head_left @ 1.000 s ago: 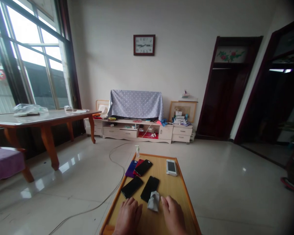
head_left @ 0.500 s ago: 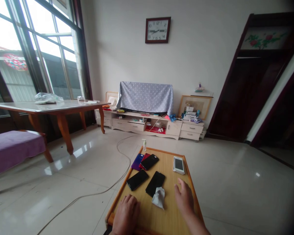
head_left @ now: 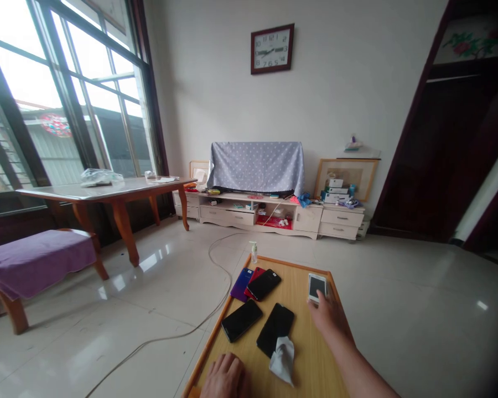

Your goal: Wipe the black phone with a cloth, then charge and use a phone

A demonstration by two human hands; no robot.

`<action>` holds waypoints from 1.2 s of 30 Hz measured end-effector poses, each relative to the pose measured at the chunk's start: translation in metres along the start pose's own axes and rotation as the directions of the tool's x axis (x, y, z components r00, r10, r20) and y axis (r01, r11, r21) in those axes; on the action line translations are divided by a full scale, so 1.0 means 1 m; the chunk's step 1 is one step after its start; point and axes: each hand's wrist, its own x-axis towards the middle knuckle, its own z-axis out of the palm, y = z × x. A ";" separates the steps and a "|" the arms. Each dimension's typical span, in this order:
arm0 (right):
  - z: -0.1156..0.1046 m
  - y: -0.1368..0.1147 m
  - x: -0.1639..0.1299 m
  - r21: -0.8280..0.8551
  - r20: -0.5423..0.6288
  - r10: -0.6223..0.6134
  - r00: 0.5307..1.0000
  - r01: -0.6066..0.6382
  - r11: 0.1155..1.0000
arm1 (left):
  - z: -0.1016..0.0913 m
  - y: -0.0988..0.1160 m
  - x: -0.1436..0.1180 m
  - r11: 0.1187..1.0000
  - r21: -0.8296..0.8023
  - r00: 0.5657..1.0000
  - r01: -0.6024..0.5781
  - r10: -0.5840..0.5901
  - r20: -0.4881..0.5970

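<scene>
A low wooden table [head_left: 307, 365] stands in front of me. My right hand [head_left: 328, 316] reaches forward over it, fingertips touching the near edge of a white phone [head_left: 317, 287] at the far right. My left hand [head_left: 225, 378] rests flat on the table's near left edge. Two black phones lie in the middle: one [head_left: 241, 320] to the left, another [head_left: 276, 336] beside it, with a crumpled grey cloth [head_left: 283, 360] at its near end. Farther back, a black phone [head_left: 264, 284] lies on a red one and a purple one [head_left: 241, 283]. A small pump bottle [head_left: 253, 252] stands at the far left corner.
A white cable [head_left: 182, 331] runs over the glossy tiled floor left of the table. A larger wooden table [head_left: 108, 190] and a purple-cushioned bench [head_left: 37, 262] stand by the window at left. A low cabinet [head_left: 269, 213] with a covered screen lines the far wall.
My right hand has moved from beside the cloth forward and right to the white phone. My view has shifted left and slightly down. My left hand has stayed at the table's near edge.
</scene>
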 end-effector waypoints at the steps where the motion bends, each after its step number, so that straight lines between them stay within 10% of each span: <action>1: 0.003 -0.003 -0.001 -0.012 0.030 -0.018 0.999 0.018 1.000 | 0.002 -0.001 0.000 1.000 0.004 1.000 -0.007 0.007 -0.006; 21: 0.022 -0.093 -0.039 0.144 0.375 -0.341 0.862 0.309 0.940 | -0.001 -0.004 0.002 0.976 0.138 0.981 -0.166 0.178 -0.082; 28: 0.014 -0.057 -0.016 -0.055 0.232 -0.006 0.973 0.019 0.998 | -0.002 -0.004 0.003 0.975 0.136 0.977 -0.175 0.189 -0.100; 36: 0.015 -0.028 0.000 -0.149 0.246 0.178 0.953 -0.144 0.978 | 0.000 -0.007 0.004 0.969 0.150 0.969 -0.198 0.216 -0.117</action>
